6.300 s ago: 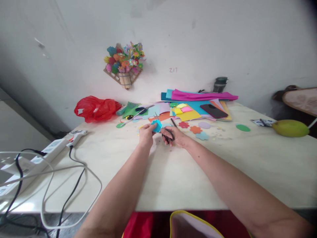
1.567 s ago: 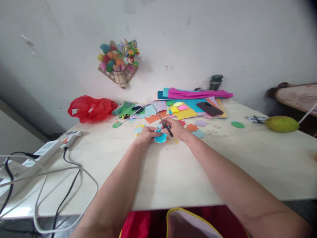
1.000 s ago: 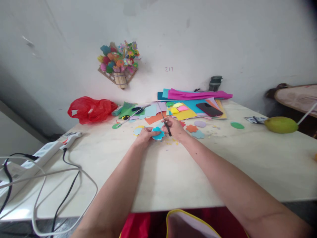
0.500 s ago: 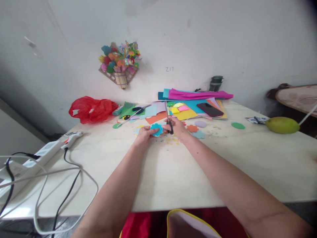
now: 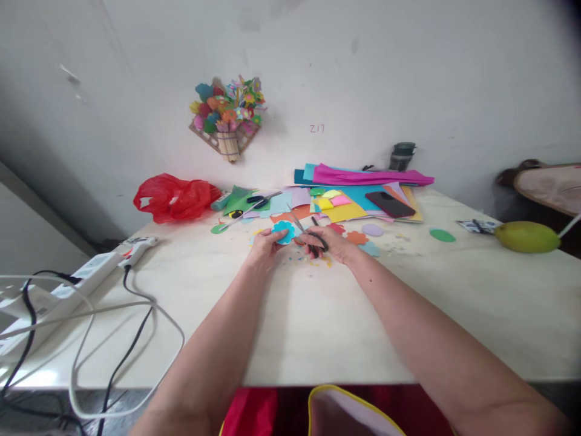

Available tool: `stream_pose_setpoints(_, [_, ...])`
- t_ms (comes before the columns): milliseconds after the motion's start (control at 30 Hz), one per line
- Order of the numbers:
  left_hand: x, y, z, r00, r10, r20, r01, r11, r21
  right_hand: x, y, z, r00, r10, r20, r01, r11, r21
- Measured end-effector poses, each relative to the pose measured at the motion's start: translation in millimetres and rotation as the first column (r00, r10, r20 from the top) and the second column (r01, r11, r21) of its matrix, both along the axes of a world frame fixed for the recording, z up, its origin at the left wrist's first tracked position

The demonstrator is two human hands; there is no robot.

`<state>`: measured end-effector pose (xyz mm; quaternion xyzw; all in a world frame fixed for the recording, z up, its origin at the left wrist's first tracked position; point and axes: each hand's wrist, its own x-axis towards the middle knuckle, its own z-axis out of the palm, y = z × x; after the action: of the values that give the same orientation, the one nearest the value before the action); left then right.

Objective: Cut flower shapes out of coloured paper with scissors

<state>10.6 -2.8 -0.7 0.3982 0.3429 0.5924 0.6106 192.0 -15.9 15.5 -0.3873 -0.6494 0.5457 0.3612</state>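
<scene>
Between the thumb and fingers of my left hand (image 5: 264,248) is a blue scallop-edged paper flower (image 5: 284,232). My right hand (image 5: 333,242) is closed around the dark handles of a pair of scissors (image 5: 297,221), whose blades point up and to the left, just beside the flower. Small yellow and blue paper clippings (image 5: 313,260) lie on the table under my hands. Right of my right hand rest an orange paper flower (image 5: 357,237) and a lilac paper circle (image 5: 373,230).
Coloured sheets (image 5: 347,212), a phone (image 5: 390,204) and a second pair of scissors (image 5: 258,201) lie toward the wall. A red plastic bag (image 5: 177,198) sits at the back left. A power strip (image 5: 97,269) with loose cables occupies the left; a yellow-green oval object (image 5: 527,236) lies far right.
The scissors have tilted from nearly upright to leaning left, as my right hand turned. The blue flower stays in my left hand. The whole view has shifted slightly.
</scene>
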Motion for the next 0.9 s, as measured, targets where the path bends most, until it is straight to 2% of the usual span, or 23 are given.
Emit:
stream_pose_setpoints(300, [-1.0, 0.1, 0.7, 0.999, -0.003, 0.045, 0.004, 1.000, -0.010, 2.0, -1.4, 0.7, 0.995, 0.088, 0.049, -0.089, 0.996, 0.004])
stream_pose_setpoints(533, [-1.6, 0.5, 0.4, 1.000, 0.004, 0.024, -0.004, 1.000, -0.013, 1.4, -6.4, 5.2, 0.996, 0.071, 0.053, -0.070, 0.997, -0.021])
stream_pose_setpoints(900, [-1.1, 1.5, -0.4, 0.999, -0.003, 0.034, 0.004, 1.000, -0.019, -0.1, -3.3, 1.3, 0.998, 0.058, 0.018, -0.057, 0.996, -0.063])
